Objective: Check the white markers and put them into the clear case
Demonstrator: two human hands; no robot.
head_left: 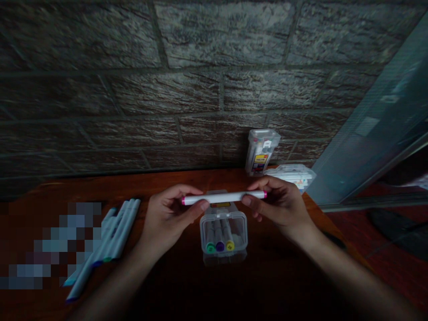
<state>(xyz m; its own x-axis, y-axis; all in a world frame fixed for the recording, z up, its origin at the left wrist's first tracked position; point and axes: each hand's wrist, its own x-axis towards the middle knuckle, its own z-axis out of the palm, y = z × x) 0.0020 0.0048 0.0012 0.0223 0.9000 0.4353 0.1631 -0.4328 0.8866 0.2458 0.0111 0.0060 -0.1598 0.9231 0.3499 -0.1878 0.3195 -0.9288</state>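
Note:
A white marker with pink ends lies level between my two hands. My left hand pinches it near its left end with thumb and fingers. On the other side, my right hand grips it close to its right end. Just below and behind the marker, a clear plastic case rests on the table. Inside it are a green-ended marker, a purple-ended marker and a yellow-ended marker. The held marker partly covers the back of this case.
Several loose markers lie on the wooden table at the left, beside a pixelated patch. Against the brick wall stands an upright clear case of markers. Another clear case lies next to it, partly behind my right hand.

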